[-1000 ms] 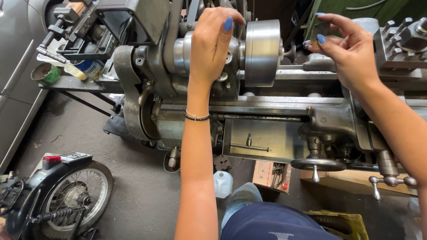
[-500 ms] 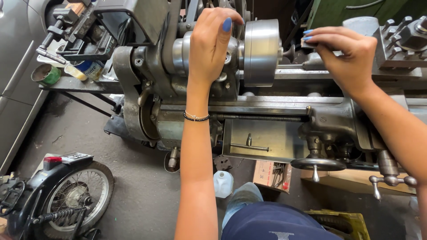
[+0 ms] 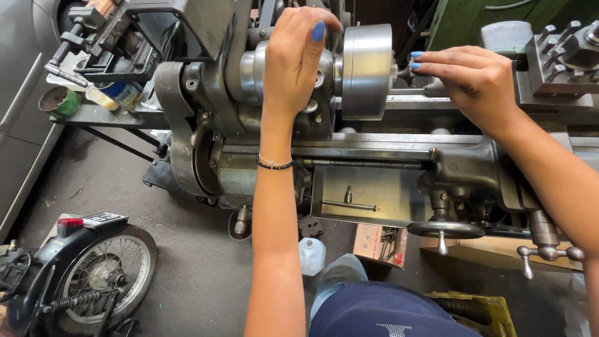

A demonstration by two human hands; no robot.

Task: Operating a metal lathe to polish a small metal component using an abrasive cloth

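Observation:
A grey metal lathe [image 3: 374, 156] stretches across the view. My left hand [image 3: 296, 56] rests over the headstock, fingers curled down behind the round steel chuck [image 3: 367, 70]. My right hand [image 3: 471, 81] sits just right of the chuck face, its fingertips pinched on a small dark part [image 3: 405, 75] sticking out at the chuck's centre. What the left fingers grasp is hidden behind the hand. The tool post [image 3: 561, 59] stands to the right of my right hand.
A carriage handwheel [image 3: 444, 229] and a lever [image 3: 549, 253] jut out at the front. A motorcycle wheel [image 3: 100, 274] stands at lower left. A white jug [image 3: 312, 256] and a cardboard box [image 3: 377, 244] lie on the floor. Cans [image 3: 59, 101] sit on a shelf at left.
My right hand came down from an open, raised pose to the chuck's centre and closed its fingertips on the small part. My left hand stayed on the headstock.

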